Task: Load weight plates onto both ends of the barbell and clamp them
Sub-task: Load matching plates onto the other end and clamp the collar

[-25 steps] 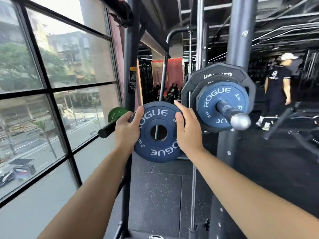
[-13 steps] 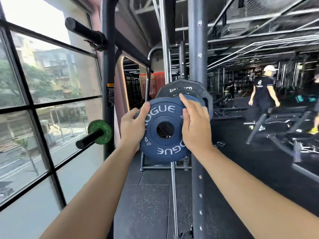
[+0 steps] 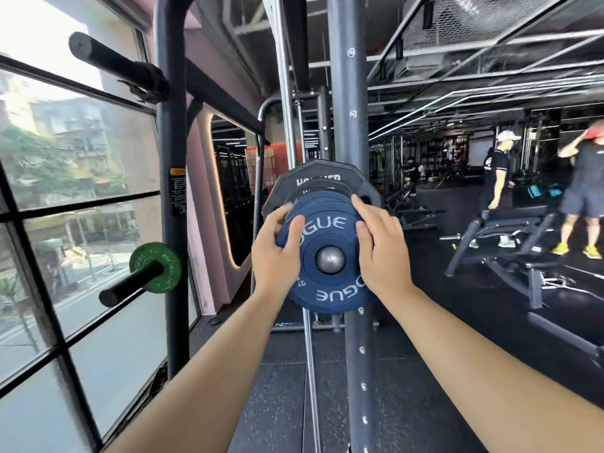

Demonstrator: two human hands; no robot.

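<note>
The blue plate point(image 3: 330, 294) is on the barbell point(image 3: 330, 260), and the bar's round end shows in the center hole. The left hand point(image 3: 276, 253) grips its left edge and the right hand point(image 3: 380, 253) grips its right edge, thumbs on the front. Just behind are a second blue plate point(image 3: 322, 201) and black plates point(image 3: 318, 173).

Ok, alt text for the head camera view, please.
The left hand and right hand grip a blue plate on the barbell end, in front of black plates; a green plate sits on a peg at left.
</note>
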